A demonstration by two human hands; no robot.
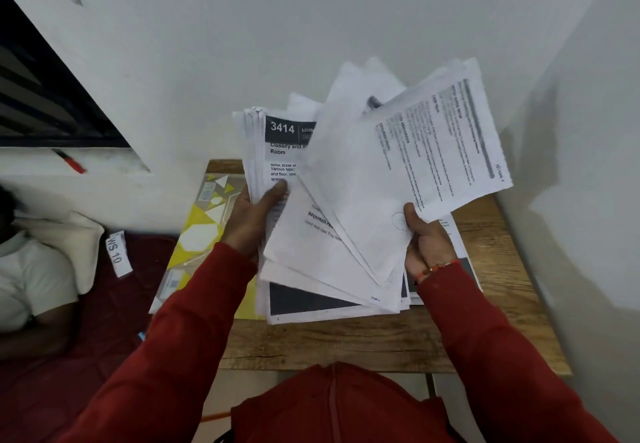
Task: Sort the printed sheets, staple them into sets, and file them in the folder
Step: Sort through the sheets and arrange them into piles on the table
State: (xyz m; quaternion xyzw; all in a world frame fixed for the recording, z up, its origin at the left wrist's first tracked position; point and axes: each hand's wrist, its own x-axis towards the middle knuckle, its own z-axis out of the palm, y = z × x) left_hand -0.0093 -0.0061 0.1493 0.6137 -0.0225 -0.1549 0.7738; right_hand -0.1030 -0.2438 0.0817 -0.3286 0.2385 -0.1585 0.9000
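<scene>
I hold a fanned bundle of printed white sheets (349, 179) above a small wooden table (374, 342). My left hand (254, 215) grips the left part of the fan, its thumb on a page headed "3414". My right hand (424, 240) grips the right part, thumb on top, where the sheets tilt to the right. More printed pages (311, 307) lie flat on the table under the fan, one with a dark block. A yellow and white patterned folder (204, 231) lies on the table's left side, partly under the pages. No stapler is visible.
White walls stand close behind and to the right of the table. On the left is a dark red bed (104, 321) with a person in a white shirt (31, 279), a pillow and a tag reading "WS 10" (117, 253). A red-handled tool (71, 162) lies on a window ledge.
</scene>
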